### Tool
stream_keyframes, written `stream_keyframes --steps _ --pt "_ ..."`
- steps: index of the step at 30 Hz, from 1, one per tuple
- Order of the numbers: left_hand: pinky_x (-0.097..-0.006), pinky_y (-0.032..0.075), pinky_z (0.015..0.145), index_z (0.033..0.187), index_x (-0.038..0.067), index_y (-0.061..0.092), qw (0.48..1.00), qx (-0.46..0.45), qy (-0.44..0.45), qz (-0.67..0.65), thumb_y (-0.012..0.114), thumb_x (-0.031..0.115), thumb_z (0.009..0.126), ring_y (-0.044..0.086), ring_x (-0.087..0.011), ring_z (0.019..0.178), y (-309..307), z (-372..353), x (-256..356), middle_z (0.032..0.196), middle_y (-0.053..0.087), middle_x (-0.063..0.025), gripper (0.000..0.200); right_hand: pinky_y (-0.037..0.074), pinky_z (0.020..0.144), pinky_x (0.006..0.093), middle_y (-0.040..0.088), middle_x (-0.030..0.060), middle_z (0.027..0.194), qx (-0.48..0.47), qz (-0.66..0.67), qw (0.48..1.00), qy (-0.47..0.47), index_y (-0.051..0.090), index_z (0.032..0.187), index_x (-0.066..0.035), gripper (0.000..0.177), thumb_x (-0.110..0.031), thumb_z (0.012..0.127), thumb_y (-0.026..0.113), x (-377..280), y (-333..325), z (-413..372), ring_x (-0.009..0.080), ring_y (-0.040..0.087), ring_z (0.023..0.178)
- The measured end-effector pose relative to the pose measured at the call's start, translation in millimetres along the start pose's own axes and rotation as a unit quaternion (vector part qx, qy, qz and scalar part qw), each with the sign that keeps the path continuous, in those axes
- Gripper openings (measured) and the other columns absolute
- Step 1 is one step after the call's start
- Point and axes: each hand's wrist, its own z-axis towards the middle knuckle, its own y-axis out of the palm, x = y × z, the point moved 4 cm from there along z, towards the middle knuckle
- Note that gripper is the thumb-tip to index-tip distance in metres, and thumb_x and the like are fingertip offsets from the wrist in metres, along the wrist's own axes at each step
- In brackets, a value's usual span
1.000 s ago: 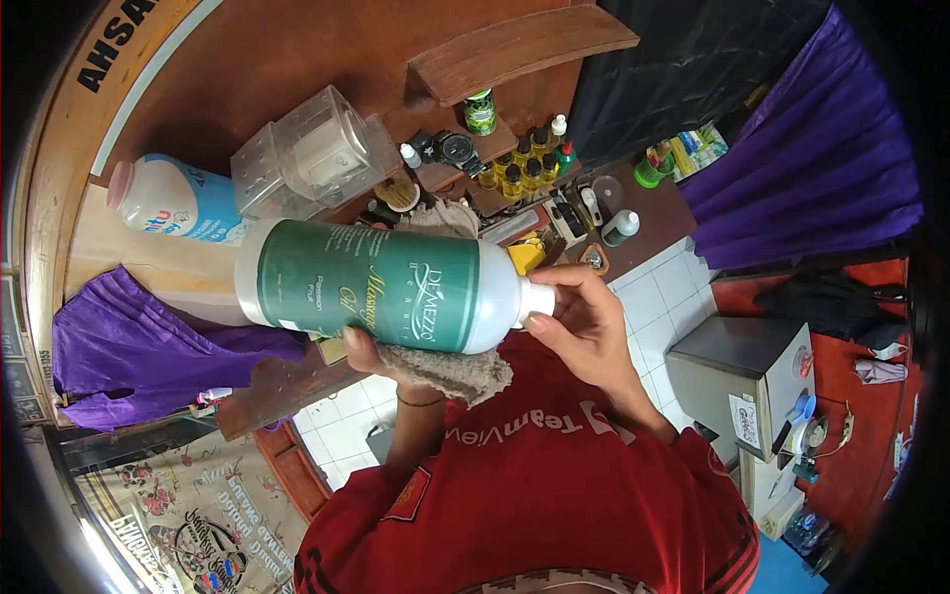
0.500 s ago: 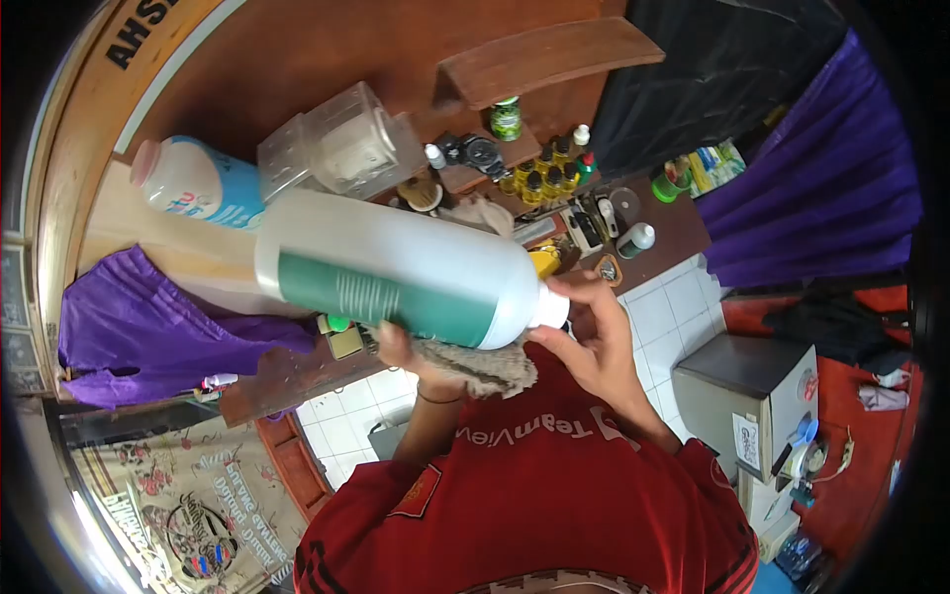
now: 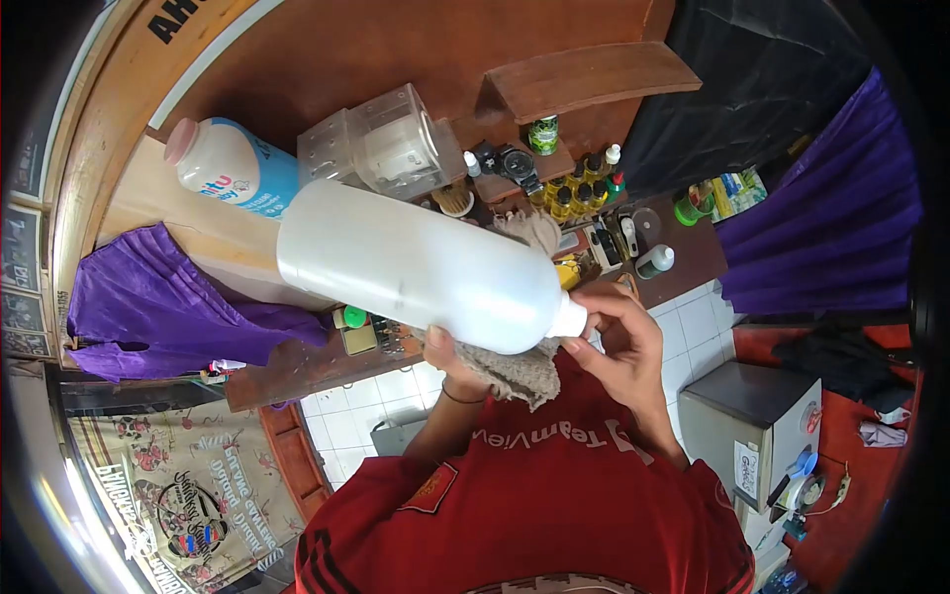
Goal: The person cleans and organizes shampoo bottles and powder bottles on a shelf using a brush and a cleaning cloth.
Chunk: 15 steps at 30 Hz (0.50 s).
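Observation:
A large white plastic bottle (image 3: 416,267) is held on its side in front of my chest, its cap (image 3: 569,319) pointing right. Its plain face is toward me, with no label showing. My left hand (image 3: 455,364) supports it from below, thumb against its side and the other fingers hidden. A grey-beige cloth (image 3: 520,374) is bunched between that hand and the bottle's underside. At the neck, my right hand (image 3: 625,342) pinches the white cap between thumb and fingers.
Behind the bottle stand a white-and-blue baby powder bottle (image 3: 233,166), a clear plastic box (image 3: 391,139) and several small yellow bottles (image 3: 566,200). A purple cloth (image 3: 168,302) lies at left; a purple curtain (image 3: 821,223) hangs right. A small fridge (image 3: 742,426) stands at lower right.
The bottle has been turned about its length, so its green label has gone from sight and a blank white side shows. My right hand stays at the cap. The view has shifted slightly.

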Motion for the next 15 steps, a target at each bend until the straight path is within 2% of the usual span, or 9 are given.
stream_keyframes --steps 1,3,5,6,8,11,13,14,15 --pt "-0.059 0.042 0.107 0.155 0.007 0.016 1.0 -0.014 0.017 0.007 0.054 0.057 0.082 0.039 -0.0391 0.137 1.4 -1.0 0.2 0.157 0.024 -0.0186 0.097 0.048 0.076 0.0242 0.057 0.0133 0.119 -0.007 -0.028 0.999 -0.028 0.06 0.12 0.003 0.042 0.007 0.081 0.074 1.3 -2.0 0.5 0.0103 0.056 0.083" --pt "-0.0573 0.044 0.106 0.155 0.006 0.017 0.999 -0.038 0.022 -0.009 0.054 0.057 0.083 0.041 -0.0379 0.136 -3.6 -0.1 -5.0 0.156 0.025 -0.0189 0.095 0.047 0.076 0.0241 0.055 0.0138 0.123 -0.02 -0.028 0.999 -0.039 0.057 0.124 0.003 0.042 0.001 0.085 0.072 3.3 -5.3 -0.2 0.0106 0.056 0.086" --pt "-0.0556 0.046 0.104 0.154 0.006 0.019 0.998 -0.06 0.024 -0.025 0.053 0.057 0.083 0.043 -0.0366 0.135 -5.3 -1.9 -5.6 0.155 0.027 -0.0192 0.094 0.048 0.073 0.0242 0.058 0.0138 0.12 0.033 0.084 0.993 0.07 0.051 0.128 0.003 0.038 -0.009 0.094 0.063 2.6 1.9 -0.4 0.011 0.057 0.084" --pt "-0.0538 0.046 0.104 0.152 0.005 0.021 0.998 -0.052 0.021 -0.016 0.054 0.056 0.083 0.045 -0.0356 0.132 -5.4 -2.7 -4.6 0.152 0.031 -0.0188 0.092 0.048 0.071 0.0241 0.062 0.0127 0.113 -0.003 0.064 0.991 0.115 0.047 0.13 0.004 0.035 -0.016 0.102 0.051 9.9 -0.9 -3.0 0.0107 0.058 0.084" --pt "-0.0501 0.046 0.103 0.149 0.003 0.027 0.999 -0.037 0.013 0.0 0.054 0.055 0.083 0.049 -0.0336 0.128 -3.1 -4.2 -4.1 0.146 0.038 -0.0182 0.088 0.048 0.069 0.0242 0.064 0.0109 0.109 -0.064 0.091 0.983 0.149 0.048 0.128 0.005 0.033 -0.018 0.105 0.044 15.3 1.8 -7.5 0.0094 0.058 0.084" --pt "-0.0447 0.046 0.102 0.143 0.0 0.036 1.0 -0.013 0.002 0.025 0.055 0.053 0.084 0.055 -0.0306 0.122 -0.9 -6.8 -2.9 0.137 0.049 -0.0172 0.081 0.052 0.079 0.0268 0.063 0.0122 0.112 -0.023 0.087 0.988 0.123 0.05 0.124 0.004 0.027 -0.007 0.1 0.055 12.9 6.8 -12.3 0.0128 0.062 0.094" --pt "-0.0412 0.046 0.102 0.138 -0.001 0.044 0.998 0.006 -0.025 0.055 0.058 0.054 0.085 0.058 -0.0278 0.117 -15.0 -12.7 -6.0 0.13 0.057 -0.0154 0.077 0.053 0.09 0.0316 0.061 0.0155 0.118 0.038 0.063 0.994 0.076 0.053 0.117 0.002 0.035 0.006 0.087 0.069 12.1 7.8 -14.4 0.0209 0.064 0.104" --pt "-0.0412 0.046 0.102 0.136 -0.001 0.046 0.997 0.002 -0.03 0.069 0.058 0.054 0.085 0.059 -0.0277 0.117 -17.3 -14.6 -5.4 0.128 0.059 -0.0149 0.076 0.053 0.09 0.0316 0.061 0.0155 0.118 0.035 0.063 0.994 0.076 0.053 0.117 0.002 0.035 0.006 0.087 0.069 16.6 6.3 -13.9 0.0209 0.064 0.104" --pt "-0.0413 0.046 0.102 0.135 -0.001 0.048 0.996 -0.004 -0.034 0.082 0.059 0.054 0.085 0.059 -0.0277 0.116 -16.0 -14.8 -4.7 0.126 0.06 -0.0145 0.075 0.05 0.094 0.0346 0.057 0.0175 0.123 0.014 0.007 1.0 0.007 0.051 0.118 0.001 0.038 0.008 0.086 0.069 15.9 4.5 -11.5 0.023 0.061 0.109"
